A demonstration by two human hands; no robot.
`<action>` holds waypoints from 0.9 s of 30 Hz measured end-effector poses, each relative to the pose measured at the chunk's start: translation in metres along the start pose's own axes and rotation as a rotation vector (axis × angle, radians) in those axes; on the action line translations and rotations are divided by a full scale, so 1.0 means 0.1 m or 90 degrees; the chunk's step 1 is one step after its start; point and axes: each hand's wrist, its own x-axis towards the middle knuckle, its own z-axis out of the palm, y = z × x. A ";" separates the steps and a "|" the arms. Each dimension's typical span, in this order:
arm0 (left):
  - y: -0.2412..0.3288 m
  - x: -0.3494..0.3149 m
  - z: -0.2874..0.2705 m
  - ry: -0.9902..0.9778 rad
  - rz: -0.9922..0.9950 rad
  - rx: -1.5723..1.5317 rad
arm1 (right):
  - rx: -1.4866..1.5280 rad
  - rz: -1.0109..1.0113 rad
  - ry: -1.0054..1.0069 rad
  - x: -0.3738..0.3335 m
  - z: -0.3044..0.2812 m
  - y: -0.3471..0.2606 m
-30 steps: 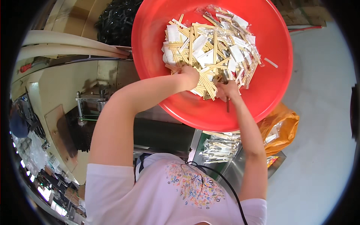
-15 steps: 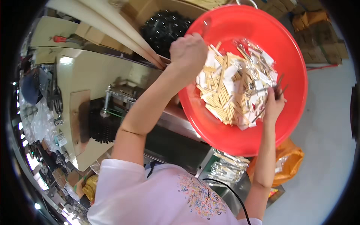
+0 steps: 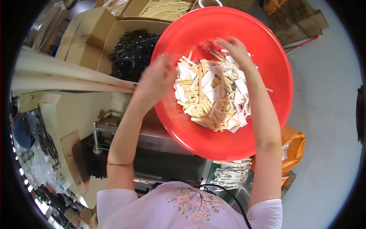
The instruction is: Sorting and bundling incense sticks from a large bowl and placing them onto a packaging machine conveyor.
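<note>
A large round red basin [image 3: 272, 114] holds a loose heap of pale wooden sticks [image 3: 202, 118], white paper packets [image 3: 207, 78] and clear wrappers. My right hand [image 3: 237, 51] is over the far part of this heap, its fingers bent down beside a clear, shiny piece; what lies between the fingertips is hidden. At the basin's left rim is my left hand [image 3: 157, 78], smeared by motion, so its fingers and any small thing in them do not show. Just left of it stands a cardboard box of glossy black pieces [image 3: 133, 53], which look like plastic cutlery.
Behind the basin is a box of wooden sticks [image 3: 166, 8]. Long pale rolls [image 3: 76, 76] reach in from the left. Below the basin are a dark conveyor belt [image 3: 167, 164], a pile of wrapped packs [image 3: 230, 173] and an orange bag [image 3: 293, 149].
My right hand has moved from the heap's right side to its far part; the dark pieces at its fingers no longer show. My left hand has drawn back to the basin's left rim. The view has shifted.
</note>
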 end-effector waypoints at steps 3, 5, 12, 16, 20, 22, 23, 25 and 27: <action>-0.38 -0.23 0.69 -0.266 0.065 -0.183 | -0.167 0.121 -0.002 -0.05 -0.58 1.01; -0.21 -0.24 0.95 -0.434 -0.001 -0.181 | -0.157 0.087 0.134 -0.05 -0.90 1.93; 0.13 -0.13 1.78 -0.586 -0.396 -0.562 | -0.374 -0.104 0.138 0.33 -0.67 1.97; 0.15 0.16 2.74 -0.499 -0.472 -0.419 | -0.362 0.041 0.055 0.34 -0.59 1.84; -0.15 0.25 3.61 -0.288 -0.689 -0.452 | -0.307 0.170 -0.238 0.08 -0.66 1.63; -0.02 0.25 3.73 -0.208 -0.733 -0.383 | -0.312 0.148 -0.231 -0.07 -0.71 1.83; 0.09 0.24 3.79 -0.152 -0.729 -0.251 | -0.220 0.142 -0.219 -0.18 -0.71 1.92; 0.08 0.25 3.74 -0.083 -0.722 -0.114 | -0.062 0.175 -0.258 -0.31 -0.65 1.81; -0.15 0.28 3.77 -0.141 -0.737 -0.497 | 0.003 0.236 -0.293 -0.38 -0.63 1.68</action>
